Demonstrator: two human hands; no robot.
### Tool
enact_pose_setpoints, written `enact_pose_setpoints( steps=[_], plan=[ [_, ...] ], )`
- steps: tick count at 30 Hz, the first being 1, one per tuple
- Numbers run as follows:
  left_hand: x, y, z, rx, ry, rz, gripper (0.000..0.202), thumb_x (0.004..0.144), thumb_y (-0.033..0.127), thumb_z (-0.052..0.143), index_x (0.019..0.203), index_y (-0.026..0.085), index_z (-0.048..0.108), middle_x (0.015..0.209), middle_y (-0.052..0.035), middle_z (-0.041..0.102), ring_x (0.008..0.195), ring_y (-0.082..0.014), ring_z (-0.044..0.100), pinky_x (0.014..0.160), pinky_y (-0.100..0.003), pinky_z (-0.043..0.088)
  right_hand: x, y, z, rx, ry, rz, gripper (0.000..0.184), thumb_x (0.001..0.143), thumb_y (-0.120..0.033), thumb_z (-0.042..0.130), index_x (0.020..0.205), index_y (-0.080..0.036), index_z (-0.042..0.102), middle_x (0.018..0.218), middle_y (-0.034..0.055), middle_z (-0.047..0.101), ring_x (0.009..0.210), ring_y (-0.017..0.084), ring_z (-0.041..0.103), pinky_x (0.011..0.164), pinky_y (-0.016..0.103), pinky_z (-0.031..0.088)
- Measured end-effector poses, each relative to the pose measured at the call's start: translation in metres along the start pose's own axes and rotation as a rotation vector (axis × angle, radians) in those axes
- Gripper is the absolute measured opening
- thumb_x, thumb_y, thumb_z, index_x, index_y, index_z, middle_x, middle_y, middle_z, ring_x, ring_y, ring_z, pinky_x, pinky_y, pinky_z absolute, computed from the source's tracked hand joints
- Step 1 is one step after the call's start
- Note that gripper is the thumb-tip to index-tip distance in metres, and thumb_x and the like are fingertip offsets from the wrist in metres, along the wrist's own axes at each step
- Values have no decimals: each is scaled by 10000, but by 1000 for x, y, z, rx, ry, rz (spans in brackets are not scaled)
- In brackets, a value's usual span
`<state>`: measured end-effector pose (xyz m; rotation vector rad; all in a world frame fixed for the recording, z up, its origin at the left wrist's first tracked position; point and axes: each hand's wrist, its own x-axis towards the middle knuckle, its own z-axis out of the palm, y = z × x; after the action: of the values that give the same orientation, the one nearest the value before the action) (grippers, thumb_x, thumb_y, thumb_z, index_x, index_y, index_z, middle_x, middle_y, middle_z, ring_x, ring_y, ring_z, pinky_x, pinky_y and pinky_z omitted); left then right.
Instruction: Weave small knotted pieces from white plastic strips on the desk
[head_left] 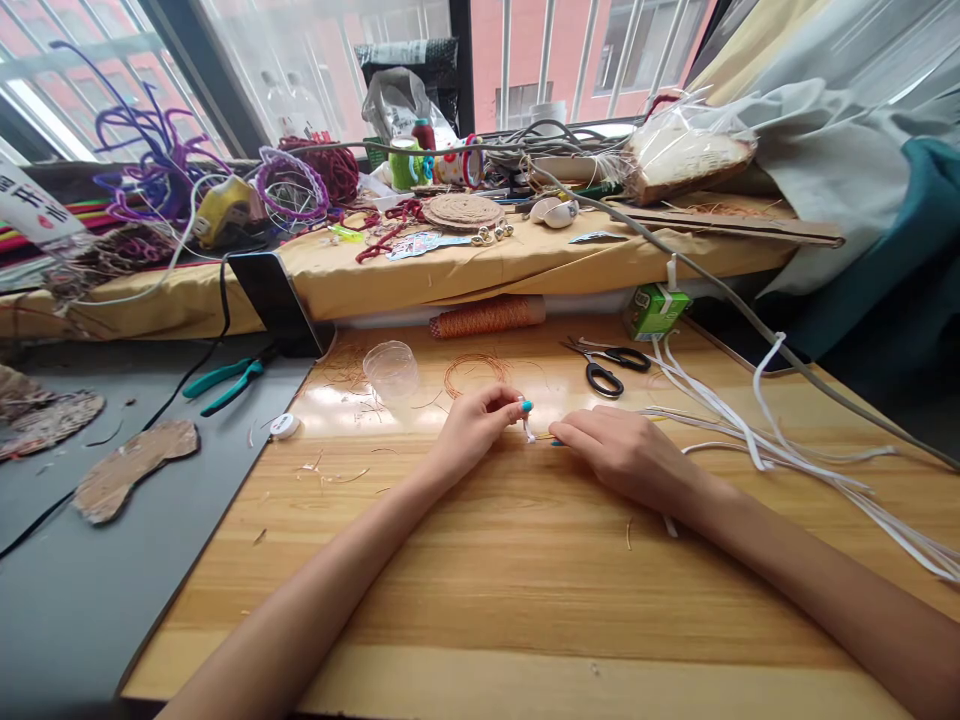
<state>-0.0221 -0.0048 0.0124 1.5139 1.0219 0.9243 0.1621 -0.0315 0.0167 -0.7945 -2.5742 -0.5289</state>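
Note:
My left hand (476, 425) rests on the wooden table (480, 590) with its fingers pinched together on a small white piece (528, 430), too small to name. My right hand (622, 450) lies just to the right, fingers curled toward the same spot, fingertips almost touching the left hand's. A coil of thin copper wire (474, 372) lies just behind the hands. Several white flat cords (742, 425) run from under my right wrist off to the right.
Black scissors (606, 365) lie behind my right hand, a clear plastic cup (390, 368) and a copper thread spool (487, 316) further back. Teal pliers (225, 382) and cardboard cutouts (131, 470) sit on the grey mat at left. A cluttered window ledge (450, 270) rises behind.

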Motion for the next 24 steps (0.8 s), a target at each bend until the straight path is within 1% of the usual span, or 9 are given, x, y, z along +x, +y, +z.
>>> enact_pose_setpoints(
  steps=[3, 5, 8, 11, 14, 17, 24],
  plan=[
    [0, 0, 0, 3, 2, 6, 197, 704, 329, 522, 709, 133, 544, 639, 13, 520, 548, -67, 427, 547, -192, 330, 1, -1, -1, -32, 1, 29, 260, 834, -100, 304, 841, -132, 562, 691, 54, 572, 606, 138, 468, 583, 250, 337],
    [0, 0, 0, 4, 1, 4, 192, 706, 324, 520, 705, 132, 541, 632, 17, 513, 542, -64, 419, 546, -191, 327, 2, -1, 0, -37, 5, 47, 233, 833, -122, 330, 855, -134, 562, 716, 57, 572, 624, 140, 471, 595, 252, 344],
    [0, 0, -1, -5, -11, 3, 190, 705, 323, 522, 701, 134, 538, 625, 21, 506, 537, -63, 413, 544, -191, 325, 1, -1, -1, -33, 12, 16, 193, 829, -166, 372, 881, -128, 554, 745, 63, 578, 666, 151, 489, 616, 260, 362],
    [0, 0, -1, -12, -12, 5, 184, 706, 317, 520, 701, 133, 537, 622, 23, 499, 531, -60, 407, 543, -190, 322, 1, -1, -3, -21, 40, -15, 225, 836, -120, 332, 921, -112, 541, 765, 69, 592, 691, 151, 506, 651, 265, 380],
    [1, 0, -1, -12, -5, 4, 178, 706, 309, 522, 698, 132, 535, 617, 25, 493, 524, -57, 400, 536, -189, 317, 1, -1, -3, 19, 64, -31, 241, 835, -97, 310, 906, -105, 541, 783, 79, 602, 707, 154, 518, 661, 269, 393],
    [1, 0, -1, -10, -9, 9, 178, 700, 311, 531, 691, 133, 532, 612, 27, 499, 518, -56, 398, 527, -188, 313, 0, 0, -1, 63, 45, -40, 244, 825, -87, 314, 903, -112, 544, 798, 83, 610, 720, 163, 525, 649, 276, 401],
    [-1, -2, 0, 2, -45, 12, 212, 695, 350, 539, 718, 140, 540, 635, 21, 533, 509, -54, 403, 511, -187, 308, -1, 2, 4, 163, 0, 133, 250, 779, -54, 356, 925, -139, 540, 792, 64, 601, 709, 158, 515, 650, 267, 397]
  ],
)
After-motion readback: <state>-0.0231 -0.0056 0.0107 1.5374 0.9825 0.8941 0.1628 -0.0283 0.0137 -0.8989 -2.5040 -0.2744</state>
